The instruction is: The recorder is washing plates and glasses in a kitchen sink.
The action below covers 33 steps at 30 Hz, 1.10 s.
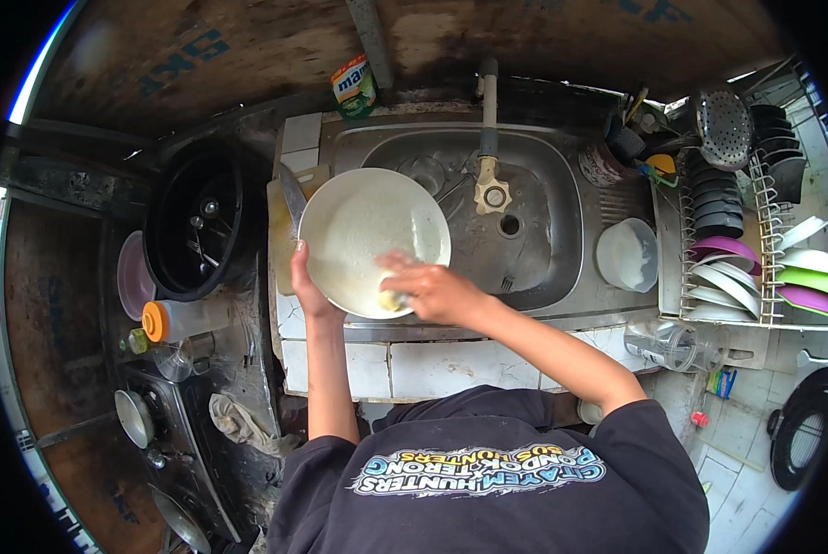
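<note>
A large white bowl is tilted towards me above the left part of the stainless steel sink. My left hand grips its left rim, the thumb up along the edge. Inside the bowl, near its lower right wall, my right hand presses a pale yellow sponge; the fingers are slightly blurred. A clear glass lies in the sink, partly hidden behind the bowl. Left of the bowl, a knife rests on a yellowish cutting board. The faucet hangs over the basin.
On the right are a clear plastic tub, a utensil holder and a dish rack with plates and bowls. A black basin with cutlery stands left, above an orange-lidded bottle and a stove. A green detergent pouch stands behind the sink.
</note>
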Available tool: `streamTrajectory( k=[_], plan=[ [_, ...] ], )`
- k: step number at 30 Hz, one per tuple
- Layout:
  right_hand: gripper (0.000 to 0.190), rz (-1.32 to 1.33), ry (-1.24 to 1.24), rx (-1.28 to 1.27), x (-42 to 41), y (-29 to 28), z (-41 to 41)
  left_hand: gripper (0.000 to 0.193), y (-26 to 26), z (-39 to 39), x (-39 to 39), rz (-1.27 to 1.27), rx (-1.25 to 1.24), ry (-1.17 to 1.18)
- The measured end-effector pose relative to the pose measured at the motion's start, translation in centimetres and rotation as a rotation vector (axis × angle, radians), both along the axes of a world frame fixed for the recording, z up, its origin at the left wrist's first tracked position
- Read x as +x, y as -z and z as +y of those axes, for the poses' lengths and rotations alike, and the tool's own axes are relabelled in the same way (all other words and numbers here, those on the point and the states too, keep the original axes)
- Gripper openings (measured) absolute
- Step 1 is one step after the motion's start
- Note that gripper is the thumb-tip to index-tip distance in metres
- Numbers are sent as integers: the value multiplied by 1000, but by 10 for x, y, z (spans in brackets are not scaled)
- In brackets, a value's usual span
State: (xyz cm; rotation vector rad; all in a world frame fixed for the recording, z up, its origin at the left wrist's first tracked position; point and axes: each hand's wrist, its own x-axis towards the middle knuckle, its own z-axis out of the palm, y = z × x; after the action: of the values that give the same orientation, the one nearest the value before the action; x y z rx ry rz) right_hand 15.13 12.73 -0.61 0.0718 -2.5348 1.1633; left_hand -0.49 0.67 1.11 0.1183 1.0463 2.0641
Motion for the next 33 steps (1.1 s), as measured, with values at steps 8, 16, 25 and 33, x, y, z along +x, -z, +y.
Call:
streamTrajectory(
  k=[8, 16, 25, 33],
  plan=[
    [32, 94, 187, 100, -44, -16, -18, 55, 14, 7, 23, -22, 56, 64],
    [21, 15, 176, 105, -21, -10, -15, 56, 12, 4, 21, -69, 50, 39],
    [21, 117, 246, 328, -73, 5, 23, 53, 11, 4, 38, -76, 41, 8],
    [21, 23, 367, 97, -35, -17, -33, 54, 22, -4, 31, 7, -7, 17]
  ],
)
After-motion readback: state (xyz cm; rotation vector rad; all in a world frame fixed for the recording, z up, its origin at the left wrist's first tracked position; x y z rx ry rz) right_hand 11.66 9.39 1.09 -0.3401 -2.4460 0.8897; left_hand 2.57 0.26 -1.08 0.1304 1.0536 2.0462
